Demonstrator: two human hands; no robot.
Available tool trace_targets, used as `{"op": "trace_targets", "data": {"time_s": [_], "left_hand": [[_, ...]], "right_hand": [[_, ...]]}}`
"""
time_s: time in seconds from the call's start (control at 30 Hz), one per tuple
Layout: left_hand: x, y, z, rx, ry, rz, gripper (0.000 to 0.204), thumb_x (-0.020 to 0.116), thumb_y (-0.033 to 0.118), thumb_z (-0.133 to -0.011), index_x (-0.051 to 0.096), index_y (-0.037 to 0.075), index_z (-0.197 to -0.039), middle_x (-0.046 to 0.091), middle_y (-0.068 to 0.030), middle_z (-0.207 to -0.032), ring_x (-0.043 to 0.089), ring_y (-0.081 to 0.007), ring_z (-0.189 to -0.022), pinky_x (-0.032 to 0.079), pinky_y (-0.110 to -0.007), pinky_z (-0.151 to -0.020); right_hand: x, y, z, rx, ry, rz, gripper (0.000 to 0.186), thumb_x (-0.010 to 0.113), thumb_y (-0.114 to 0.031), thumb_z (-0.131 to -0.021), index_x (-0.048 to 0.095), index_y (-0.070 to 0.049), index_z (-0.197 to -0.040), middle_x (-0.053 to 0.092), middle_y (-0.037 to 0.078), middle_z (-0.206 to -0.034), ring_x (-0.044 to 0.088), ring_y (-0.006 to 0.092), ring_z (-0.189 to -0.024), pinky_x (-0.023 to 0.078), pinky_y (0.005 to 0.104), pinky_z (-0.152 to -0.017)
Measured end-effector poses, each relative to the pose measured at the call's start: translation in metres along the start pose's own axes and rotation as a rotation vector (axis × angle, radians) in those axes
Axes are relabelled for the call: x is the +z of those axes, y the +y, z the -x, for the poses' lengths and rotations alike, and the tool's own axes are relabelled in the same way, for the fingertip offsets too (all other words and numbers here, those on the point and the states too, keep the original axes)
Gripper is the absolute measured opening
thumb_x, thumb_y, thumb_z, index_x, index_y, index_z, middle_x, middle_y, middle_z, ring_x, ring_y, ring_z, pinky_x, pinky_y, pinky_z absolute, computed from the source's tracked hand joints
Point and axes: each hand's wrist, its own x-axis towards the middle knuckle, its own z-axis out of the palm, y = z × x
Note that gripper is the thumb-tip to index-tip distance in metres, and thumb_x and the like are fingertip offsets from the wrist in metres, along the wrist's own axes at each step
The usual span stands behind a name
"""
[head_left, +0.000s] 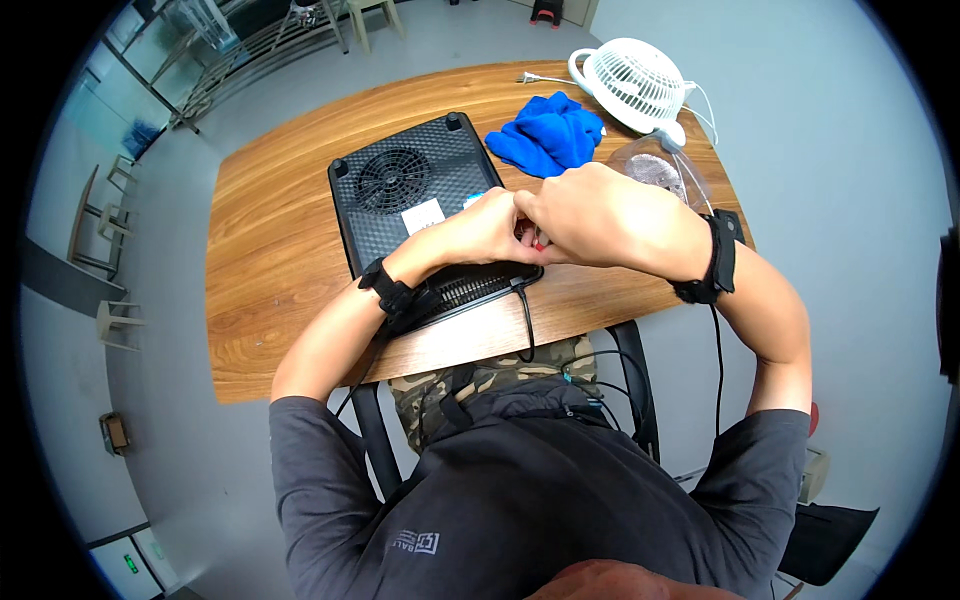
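Note:
A black flat appliance, perhaps an induction cooktop, lies with its underside up on the wooden table. A round fan grille (393,181), corner feet and a white label (423,216) show on that underside. My left hand (482,232) and my right hand (595,215) meet over its near right corner, fingers curled in and touching. Between the fingertips shows a small red thing (540,244), mostly hidden, whose kind I cannot make out. A black cord (528,320) leaves the appliance's near edge, below my hands.
A crumpled blue cloth (550,136) lies beyond my hands on the wooden table (270,270). At the far right stand a white fan-like appliance with a slotted cover (632,82) and a clear plastic bag (655,172). A black box (733,226) sits at the right edge.

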Motion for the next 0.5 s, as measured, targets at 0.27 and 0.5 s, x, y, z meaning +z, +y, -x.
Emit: {"op": "trace_targets", "data": {"time_s": [0.27,0.5], "left_hand": [[0.002,-0.003,0.001,-0.002,-0.067,0.007,0.035,0.088,0.018,-0.071,0.071,-0.001,-0.095,0.073,-0.0101,-0.086,0.068,-0.0179,-0.079,0.053,-0.033,-0.075],[0.002,-0.003,0.003,0.072,0.031,-0.026,0.039,0.090,0.022,-0.070,0.070,-0.002,-0.094,0.072,-0.0112,-0.083,0.068,-0.0206,-0.077,0.053,-0.034,-0.072]], "right_hand": [[-0.011,-0.005,-0.005,-0.013,-0.132,-0.047,0.019,0.073,-0.018,-0.076,0.075,0.001,-0.075,0.070,0.019,-0.072,0.071,0.0310,-0.068,0.056,0.0385,-0.061],[-0.009,-0.005,-0.012,0.057,-0.110,-0.087,0.033,0.074,-0.031,-0.083,0.073,0.002,-0.079,0.070,0.019,-0.073,0.069,0.0346,-0.070,0.056,0.0409,-0.069]]}}
